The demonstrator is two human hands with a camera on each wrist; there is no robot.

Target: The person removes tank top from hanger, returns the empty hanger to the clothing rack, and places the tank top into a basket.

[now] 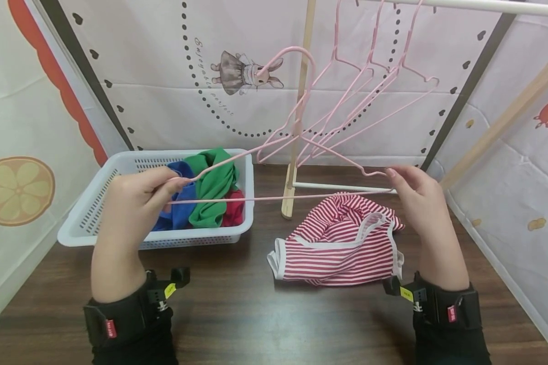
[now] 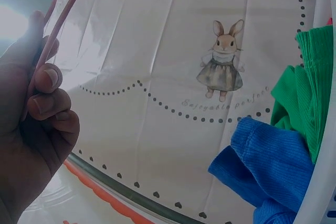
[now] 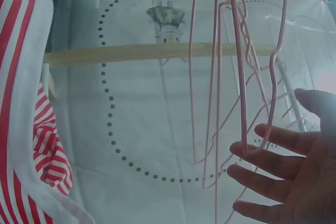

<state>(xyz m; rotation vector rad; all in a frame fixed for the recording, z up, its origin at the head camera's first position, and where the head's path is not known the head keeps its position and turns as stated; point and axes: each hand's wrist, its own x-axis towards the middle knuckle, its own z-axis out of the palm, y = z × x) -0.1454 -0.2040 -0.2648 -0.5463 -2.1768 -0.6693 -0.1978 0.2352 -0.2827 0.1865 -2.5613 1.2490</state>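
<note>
A pink clothes hanger is held up in front of me, its hook pointing away. My left hand grips its left end, and the curled fingers show in the left wrist view. At the other end, my right hand touches the hanger's corner. In the right wrist view its fingers are extended, the thumb apart from them, with the wire lying against the fingers. Below the hanger, a red-and-white striped garment with white trim lies folded over on the table, nearer my right hand.
A white plastic basket with blue, green and red clothes stands on the left. Several pink hangers hang from the rack's white rail at the back right. A wooden rack post rises behind the held hanger. Printed panels surround the brown table.
</note>
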